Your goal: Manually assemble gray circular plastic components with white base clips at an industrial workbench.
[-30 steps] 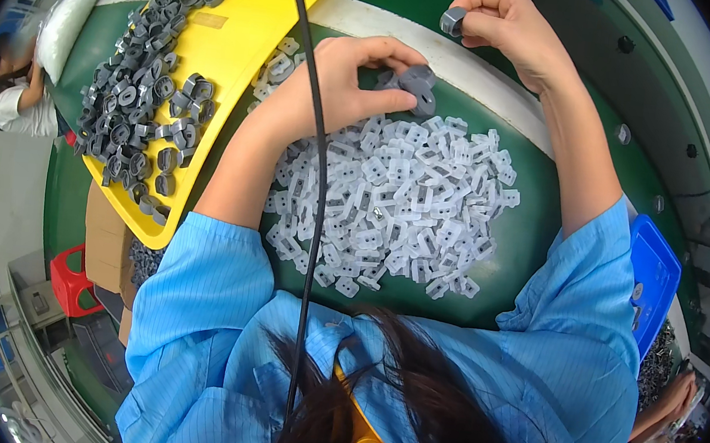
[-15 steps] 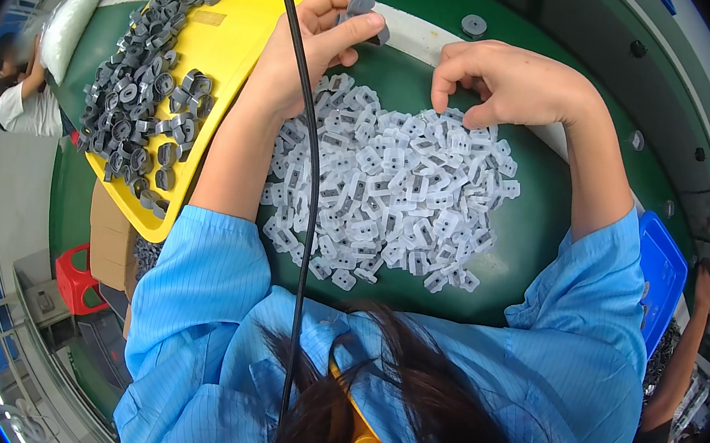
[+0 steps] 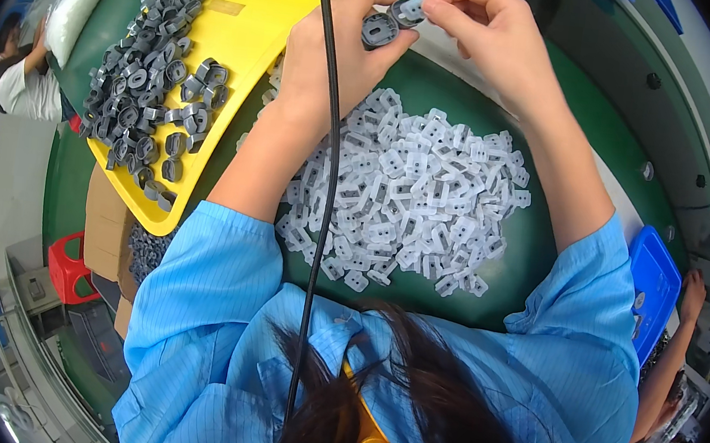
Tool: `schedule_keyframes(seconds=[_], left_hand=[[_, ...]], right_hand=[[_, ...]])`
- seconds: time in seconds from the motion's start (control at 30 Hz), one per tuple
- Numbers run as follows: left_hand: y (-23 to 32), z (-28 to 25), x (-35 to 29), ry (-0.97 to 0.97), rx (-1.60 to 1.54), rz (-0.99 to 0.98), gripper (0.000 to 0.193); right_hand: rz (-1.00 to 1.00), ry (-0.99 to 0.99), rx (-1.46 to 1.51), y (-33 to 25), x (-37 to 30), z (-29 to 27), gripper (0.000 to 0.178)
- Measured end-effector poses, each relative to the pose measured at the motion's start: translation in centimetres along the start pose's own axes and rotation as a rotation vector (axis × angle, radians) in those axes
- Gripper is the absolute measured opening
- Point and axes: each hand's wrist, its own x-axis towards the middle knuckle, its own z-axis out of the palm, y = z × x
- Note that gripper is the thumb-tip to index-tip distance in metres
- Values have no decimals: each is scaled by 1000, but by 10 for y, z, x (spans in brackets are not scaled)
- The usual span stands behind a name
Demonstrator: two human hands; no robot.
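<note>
My left hand (image 3: 339,47) holds a dark grey ring-shaped part (image 3: 378,30) above the far edge of the green table (image 3: 541,258). My right hand (image 3: 488,28) pinches a small pale clip (image 3: 411,9) against that grey part, so the two hands meet. Below them lies a heap of several pale grey-white plastic clips (image 3: 405,196). A yellow tray (image 3: 243,54) on my left carries many dark grey parts (image 3: 147,104).
A black cable (image 3: 324,184) hangs down past my left wrist. A blue bin (image 3: 650,291) sits at the right edge, with another person's arm (image 3: 675,342) beside it. Another person (image 3: 28,79) works at far left. A red stool (image 3: 69,265) and cardboard boxes (image 3: 108,222) stand below the tray.
My right hand lifted off the clip heap with a clip and moved up to meet my left hand, which stayed raised holding the grey part.
</note>
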Motion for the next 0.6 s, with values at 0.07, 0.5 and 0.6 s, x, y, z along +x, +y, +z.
schedule_keyframes(seconds=[0.07, 0.5, 0.6], left_hand=[[-1, 3, -2, 54, 53, 76, 32], [2, 5, -3, 23, -41, 180, 28], [3, 4, -3, -32, -61, 143, 28]], right_hand=[[-69, 8, -124, 9, -4, 0, 17], [67, -175, -163, -5, -7, -13, 19], [112, -128, -161, 1, -6, -13, 19]])
